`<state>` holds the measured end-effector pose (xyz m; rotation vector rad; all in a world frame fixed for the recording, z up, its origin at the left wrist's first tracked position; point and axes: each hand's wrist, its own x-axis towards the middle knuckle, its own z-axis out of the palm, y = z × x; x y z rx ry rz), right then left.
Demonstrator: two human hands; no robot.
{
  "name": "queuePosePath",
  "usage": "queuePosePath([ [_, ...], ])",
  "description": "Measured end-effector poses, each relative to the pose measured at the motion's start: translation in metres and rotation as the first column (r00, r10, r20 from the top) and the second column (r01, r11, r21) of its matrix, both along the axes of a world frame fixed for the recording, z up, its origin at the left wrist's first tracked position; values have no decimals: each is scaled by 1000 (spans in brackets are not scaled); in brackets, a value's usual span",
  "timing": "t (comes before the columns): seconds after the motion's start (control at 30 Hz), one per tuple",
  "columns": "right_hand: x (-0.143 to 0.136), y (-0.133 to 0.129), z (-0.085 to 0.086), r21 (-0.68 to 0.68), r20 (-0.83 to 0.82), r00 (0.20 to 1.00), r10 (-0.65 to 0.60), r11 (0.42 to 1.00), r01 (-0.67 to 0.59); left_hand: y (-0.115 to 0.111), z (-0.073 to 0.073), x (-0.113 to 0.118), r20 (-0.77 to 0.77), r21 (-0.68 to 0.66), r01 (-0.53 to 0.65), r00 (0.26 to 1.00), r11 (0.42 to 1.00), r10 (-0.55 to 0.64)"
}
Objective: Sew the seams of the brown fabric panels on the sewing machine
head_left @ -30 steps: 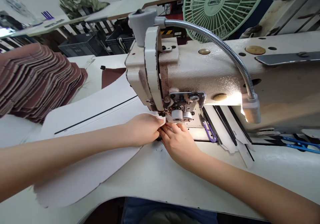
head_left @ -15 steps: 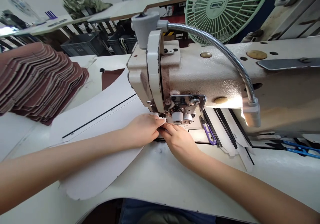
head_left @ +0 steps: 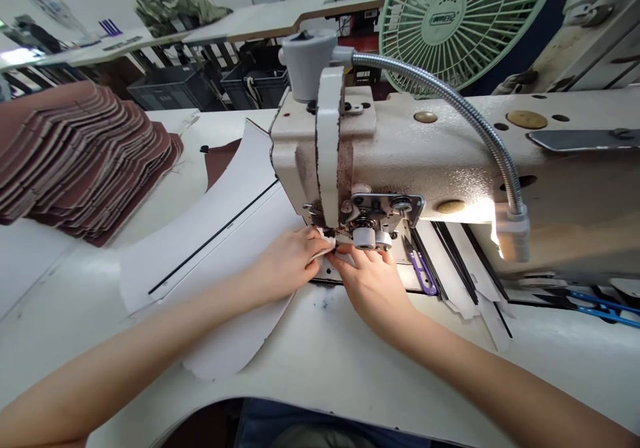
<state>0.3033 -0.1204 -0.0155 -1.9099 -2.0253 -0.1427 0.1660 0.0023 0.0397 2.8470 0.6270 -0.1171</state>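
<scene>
A large white panel (head_left: 215,235) with a black strip along it lies left of the sewing machine (head_left: 320,141), one end under the machine's head. My left hand (head_left: 287,265) is closed on the panel's edge, thumb and fingers pinching it just in front of the needle area. Close beside it, my right hand (head_left: 370,281) rests at the presser area, its fingers bent and their tips partly hidden under the machine head. Whether it grips any material is not visible.
Brown cut pieces (head_left: 80,155) are stacked at the left. Purple snips (head_left: 421,268), white pieces with black strips (head_left: 450,268) and blue-handled scissors (head_left: 595,305) lie to the right. A green fan (head_left: 445,21) stands behind the machine, whose bendy lamp (head_left: 510,231) is lit.
The white panel has shifted right and turned slightly, its far tip now showing beside the machine. My left hand stays on it; my right hand's fingers have spread a little. The view has shifted slightly.
</scene>
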Motion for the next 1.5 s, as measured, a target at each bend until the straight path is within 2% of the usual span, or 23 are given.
queuePosePath([
  [0.2,2,6,6,-153,47,998,-50,987,57,4,-4,0,5,14,7,1000,1000,-7],
  [0.3,4,10,4,-175,58,997,-53,983,63,8,-6,0,29,18,35,999,999,-35],
  [0.47,3,11,0,-149,62,996,-59,987,68,14,-6,-1,51,9,60,997,998,-60],
  [0.6,4,7,-1,-94,-31,999,-30,995,27,14,-5,-3,62,0,69,996,998,-69],
  [0.77,6,6,1,3,-97,995,-6,1000,6,14,-13,-4,85,58,93,992,994,-98],
  [0.97,5,6,1,7,-75,997,-15,1000,15,16,-24,-3,98,117,103,989,988,-114],
  [1.23,5,6,3,42,-15,1000,23,999,-23,14,-29,-10,184,129,129,971,983,-151],
  [1.5,2,9,-2,93,-59,996,66,994,-61,12,-31,-12,191,153,147,966,977,-175],
])
